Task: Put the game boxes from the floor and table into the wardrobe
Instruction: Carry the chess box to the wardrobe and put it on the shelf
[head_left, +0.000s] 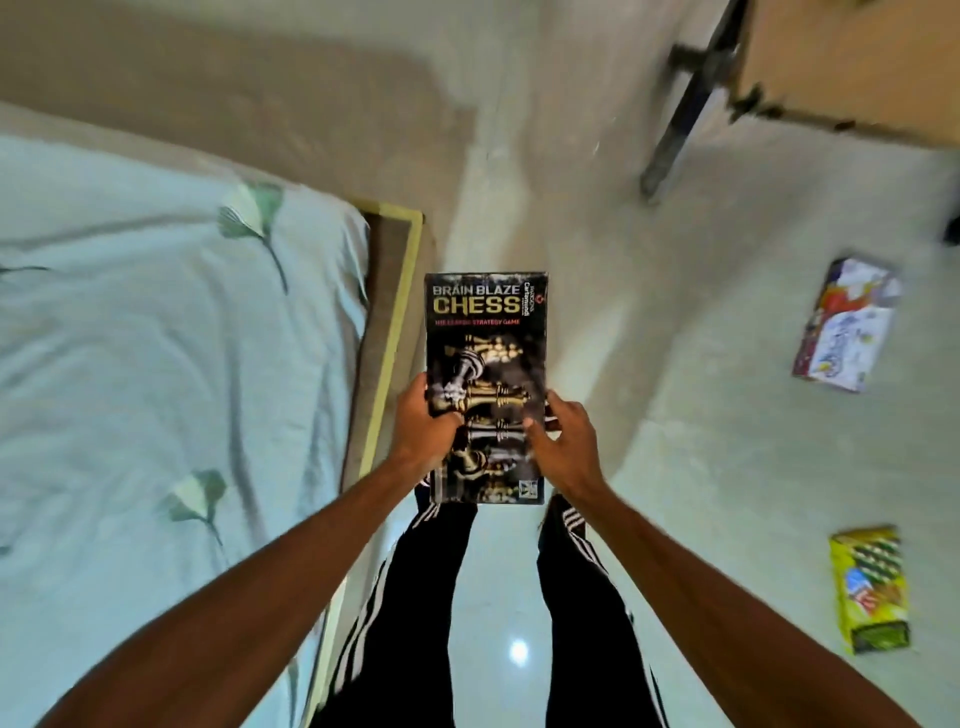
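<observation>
I hold a black chess game box (485, 332) flat in front of me, above the floor, its title facing up. My left hand (423, 423) grips its left edge with the thumb on the cover. My right hand (563, 434) grips its right edge the same way. On the floor to the right lies a white and red game box (847, 332). Nearer to me on the right lies a yellow and green game box (870, 587). No wardrobe is in view.
A bed (156, 338) with a pale blue leaf-print sheet and a wooden frame fills the left side. A wooden table (852, 62) with a dark metal leg (685, 104) stands at the top right. My legs in black striped trousers stand on the pale tiled floor (675, 364).
</observation>
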